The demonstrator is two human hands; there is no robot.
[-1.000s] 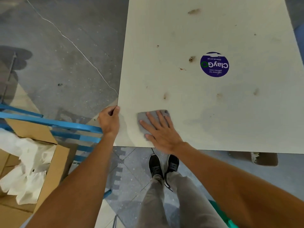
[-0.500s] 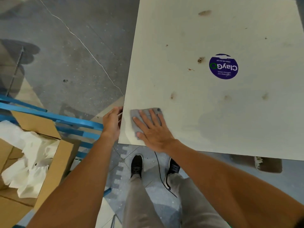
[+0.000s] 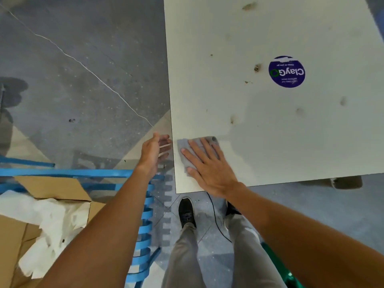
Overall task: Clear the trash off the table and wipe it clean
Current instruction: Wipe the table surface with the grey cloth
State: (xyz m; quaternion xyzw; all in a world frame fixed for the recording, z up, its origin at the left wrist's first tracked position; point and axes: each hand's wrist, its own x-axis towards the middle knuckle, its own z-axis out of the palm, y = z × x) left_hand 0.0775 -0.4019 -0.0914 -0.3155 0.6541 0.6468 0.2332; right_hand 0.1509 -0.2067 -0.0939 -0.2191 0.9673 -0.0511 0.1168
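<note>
A grey cloth (image 3: pixel 185 152) lies flat on the white table (image 3: pixel 270 132) close to its near left corner. My right hand (image 3: pixel 207 165) presses down on the cloth with straight, spread fingers. My left hand (image 3: pixel 154 152) hovers just off the table's left edge, cupped with the palm towards the cloth, holding nothing. Several brown stains (image 3: pixel 232 119) dot the tabletop, and a damp wiped patch spreads to the right of the cloth. A round purple sticker (image 3: pixel 286 72) is stuck further back.
A cardboard box (image 3: pixel 25 231) with crumpled white paper (image 3: pixel 52 223) stands on the floor at the left. A blue slatted chair (image 3: pixel 143 225) is between the box and my legs. A black cable (image 3: pixel 218 223) runs past my shoes.
My right hand slid the cloth left, up to the table's left edge. My left hand let go of the table edge and now hovers open beside it.
</note>
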